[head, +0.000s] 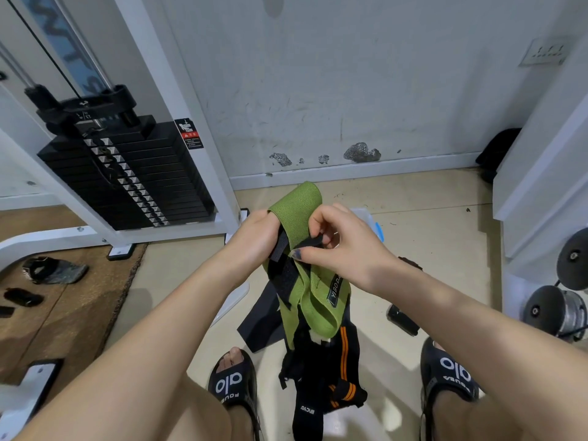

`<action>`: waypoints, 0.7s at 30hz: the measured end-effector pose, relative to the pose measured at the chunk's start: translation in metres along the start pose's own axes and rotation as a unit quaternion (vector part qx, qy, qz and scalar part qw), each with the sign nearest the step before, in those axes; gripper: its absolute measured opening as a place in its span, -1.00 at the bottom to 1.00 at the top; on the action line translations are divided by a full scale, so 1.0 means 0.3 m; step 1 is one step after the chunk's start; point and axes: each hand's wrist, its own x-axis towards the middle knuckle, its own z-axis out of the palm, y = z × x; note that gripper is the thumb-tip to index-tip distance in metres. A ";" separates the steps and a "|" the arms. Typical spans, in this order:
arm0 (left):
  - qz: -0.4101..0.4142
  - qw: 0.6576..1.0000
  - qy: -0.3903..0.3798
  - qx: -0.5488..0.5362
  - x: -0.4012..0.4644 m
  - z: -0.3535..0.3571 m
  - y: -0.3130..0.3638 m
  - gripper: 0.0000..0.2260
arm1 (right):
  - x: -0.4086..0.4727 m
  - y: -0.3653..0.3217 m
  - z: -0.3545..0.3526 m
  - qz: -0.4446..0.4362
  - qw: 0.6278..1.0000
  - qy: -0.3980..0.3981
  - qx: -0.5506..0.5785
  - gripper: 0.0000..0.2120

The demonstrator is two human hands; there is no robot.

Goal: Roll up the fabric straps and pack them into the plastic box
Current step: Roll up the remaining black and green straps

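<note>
Green fabric strap [307, 249] held mid-air above the floor, unrolled, tangled with black straps [321, 383] hanging below. Left hand [254, 237] grips its upper end; right hand [337, 246] pinches a black tab. Plastic box [370, 221] behind, mostly hidden. Step: separating. Next, probably: free green strap, start the roll.

matt woven green strap [297, 214], black webbing straps [321, 377], clear plastic box [370, 219], glossy tile floor [429, 218], scuffed painted wall [318, 90].

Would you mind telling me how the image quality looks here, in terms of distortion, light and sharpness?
Head view: wide-angle bending curves the machine frame and wall edges; light is soft and even, with faint shadows on the floor; hands and green strap are fairly sharp; no strong glare.
</note>
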 end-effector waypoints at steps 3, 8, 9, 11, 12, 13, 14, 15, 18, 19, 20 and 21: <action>0.007 1.000 0.010 -0.020 0.008 -0.011 0.005 -0.74 | -0.004 -0.010 -0.013 -0.041 0.999 -0.009 -0.003 -0.80; -0.001 1.000 0.007 -0.002 0.015 -0.013 0.000 -0.76 | 0.003 -0.002 -0.034 -0.088 0.994 -0.017 -0.062 -0.85; -0.002 1.000 0.007 0.004 0.020 -0.020 -0.006 -0.74 | 0.001 -0.002 -0.039 -0.087 0.994 -0.025 -0.069 -0.88; -0.025 0.999 0.024 0.019 0.035 -0.047 -0.026 -0.72 | -0.005 -0.007 -0.054 -0.075 0.995 -0.027 -0.067 -0.89; -0.047 0.998 0.045 0.027 0.053 -0.066 -0.048 -0.72 | -0.006 -0.008 -0.063 -0.066 0.996 -0.021 -0.062 -0.86; -0.074 0.994 0.068 0.036 0.069 -0.084 -0.068 -0.72 | -0.006 -0.009 -0.073 -0.057 0.997 -0.016 -0.053 -0.84; -0.099 0.990 0.092 0.044 0.086 -0.107 -0.094 -0.72 | -0.004 -0.011 -0.082 -0.048 0.998 -0.015 -0.031 -0.82; -0.123 0.985 0.109 0.059 0.091 -0.128 -0.112 -0.73 | -0.003 -0.015 -0.089 -0.037 0.999 -0.016 0.004 -0.80; -0.143 0.970 0.090 0.176 0.097 -0.173 -0.166 -0.73 | 0.002 -0.028 -0.114 -0.002 0.992 0.008 0.125 -0.81; -0.139 0.962 0.066 0.227 0.083 -0.174 -0.164 -0.77 | 0.006 -0.033 -0.123 0.009 0.986 0.021 0.162 -0.82; -0.138 0.954 0.042 0.263 0.069 -0.169 -0.155 -0.83 | 0.010 -0.040 -0.131 0.018 0.979 0.030 0.200 -0.83; -0.137 0.949 0.026 0.282 0.063 -0.163 -0.149 -0.82 | 0.014 -0.048 -0.137 0.027 0.971 0.037 0.235 -0.83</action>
